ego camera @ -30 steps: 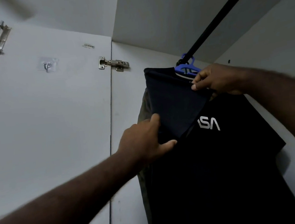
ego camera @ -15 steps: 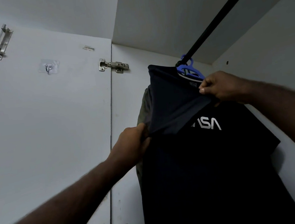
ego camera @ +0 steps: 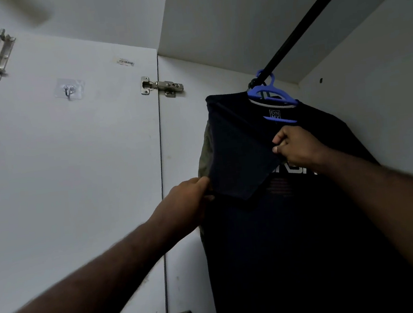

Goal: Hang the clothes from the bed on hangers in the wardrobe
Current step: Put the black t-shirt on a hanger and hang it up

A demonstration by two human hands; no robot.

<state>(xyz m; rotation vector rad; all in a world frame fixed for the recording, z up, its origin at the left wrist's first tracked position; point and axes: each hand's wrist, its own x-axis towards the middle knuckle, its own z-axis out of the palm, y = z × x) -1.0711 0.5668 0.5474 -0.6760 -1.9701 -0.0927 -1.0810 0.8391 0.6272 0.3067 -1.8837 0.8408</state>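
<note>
Black rail slants across upper right, under the wardrobe top panel. One blue hanger hooks over its far end, carrying a dark T-shirt that hangs straight down. An olive garment shows just behind the shirt's left edge, its hanger hidden.

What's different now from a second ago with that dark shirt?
The left hand, flat on the sleeve before, now pinches its lower edge. The right hand slid down from the blue hanger to pinch the sleeve's other side. The hanger stayed on the rail.
</note>
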